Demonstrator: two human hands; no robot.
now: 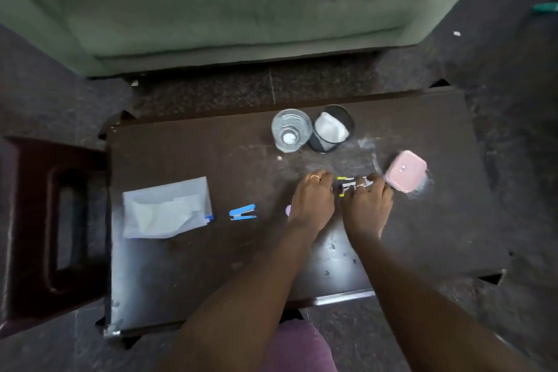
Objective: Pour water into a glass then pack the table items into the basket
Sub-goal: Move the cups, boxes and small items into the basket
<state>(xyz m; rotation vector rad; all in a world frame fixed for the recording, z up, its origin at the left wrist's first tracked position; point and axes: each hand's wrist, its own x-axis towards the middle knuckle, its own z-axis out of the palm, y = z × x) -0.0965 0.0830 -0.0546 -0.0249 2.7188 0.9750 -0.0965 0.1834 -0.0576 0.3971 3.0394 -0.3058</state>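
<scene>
Both hands are working together near the right-middle of the dark tabletop (181,266). The left hand (312,201) and the right hand (367,202) are closing from either side on a small bundle of pens or markers (347,185), of which only a short stretch with yellow and pale parts is showing between the fingers. The bundle's long axis is running left to right, so each hand is capping one end; neither is clearly nearer. Both grips are narrow and curled over the bundle, seemingly gathering it, though whether it is lifted or lying on the tabletop cannot be told.

The black mesh basket (332,130) is standing beyond the hands, toward the far edge, slightly left of the bundle, with something white already inside it. Touching its left side is the clear glass (291,130), which looks to be holding water, so the pouring step appears done. Judging by this, the coming move would be carrying the bundle away from the person and tipping it upright into the basket without knocking the glass.

Just right of the right hand sits a pink lidded box (406,170). Left of the hands lie a blue stapler (243,212) and, farther left, a clear pouch with paper (166,210). A small pink thing is peeking from under the left wrist, too hidden to name.
</scene>
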